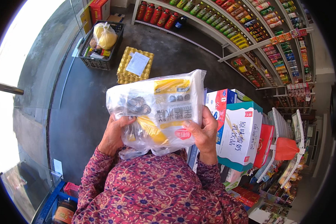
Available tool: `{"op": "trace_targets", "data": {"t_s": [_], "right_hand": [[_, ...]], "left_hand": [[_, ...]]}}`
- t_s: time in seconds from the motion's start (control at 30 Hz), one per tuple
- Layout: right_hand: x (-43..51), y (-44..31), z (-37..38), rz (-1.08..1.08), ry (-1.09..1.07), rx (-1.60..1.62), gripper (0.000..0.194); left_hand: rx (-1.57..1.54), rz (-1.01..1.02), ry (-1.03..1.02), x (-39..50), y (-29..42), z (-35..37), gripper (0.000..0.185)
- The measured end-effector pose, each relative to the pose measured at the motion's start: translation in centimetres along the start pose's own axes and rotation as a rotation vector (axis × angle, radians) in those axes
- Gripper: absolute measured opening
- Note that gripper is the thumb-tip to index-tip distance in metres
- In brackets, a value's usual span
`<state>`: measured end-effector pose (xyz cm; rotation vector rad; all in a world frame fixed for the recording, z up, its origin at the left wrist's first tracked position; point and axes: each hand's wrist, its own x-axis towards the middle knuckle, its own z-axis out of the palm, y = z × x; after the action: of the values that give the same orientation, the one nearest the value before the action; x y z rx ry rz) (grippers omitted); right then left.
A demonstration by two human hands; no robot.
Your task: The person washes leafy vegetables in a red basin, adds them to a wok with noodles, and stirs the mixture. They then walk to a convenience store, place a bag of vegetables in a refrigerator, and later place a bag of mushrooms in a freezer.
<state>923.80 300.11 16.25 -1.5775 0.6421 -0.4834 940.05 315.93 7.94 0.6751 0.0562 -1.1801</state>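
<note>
Between my two hands is a clear plastic-wrapped food package (159, 109), white with yellow bands and printed writing, raised in front of my chest. My left hand (116, 133) grips its near left side, thumb on top. On the right, my right hand (203, 131) holds the near corner with the thumb pressed over the film. Loose folds of plastic hang along the edge nearest me. The fingers under the package are hidden.
Stacked drink cartons (236, 134) stand close by my right arm. Beyond the package are stacked yellow egg trays (123, 64) with a paper on top and a dark plastic crate (96, 63) holding bagged goods. Bottle-filled shelves (196, 21) line the back; a glass door (33, 84) is at left.
</note>
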Motion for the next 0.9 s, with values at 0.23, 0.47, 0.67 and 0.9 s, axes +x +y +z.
{"op": "trace_targets", "data": {"t_s": [0.23,0.47,0.67,0.9], "right_hand": [[0.1,0.4,0.1,0.037,-0.035,0.039,0.048],[1.4,2.0,1.0,0.112,-0.071,0.155,0.055],[2.5,8.1,4.2,0.248,-0.216,0.177,0.045],[1.4,13.9,7.5,0.369,-0.257,0.344,0.039]], "left_hand": [[-0.058,-0.054,-0.07,0.8,-0.2,-1.2,0.057],[0.117,0.029,-0.084,1.2,0.9,-3.5,0.058],[0.384,0.069,-0.021,-1.2,2.9,-7.8,0.058],[0.216,-0.055,0.341,-6.0,1.3,-14.2,0.063]]}}
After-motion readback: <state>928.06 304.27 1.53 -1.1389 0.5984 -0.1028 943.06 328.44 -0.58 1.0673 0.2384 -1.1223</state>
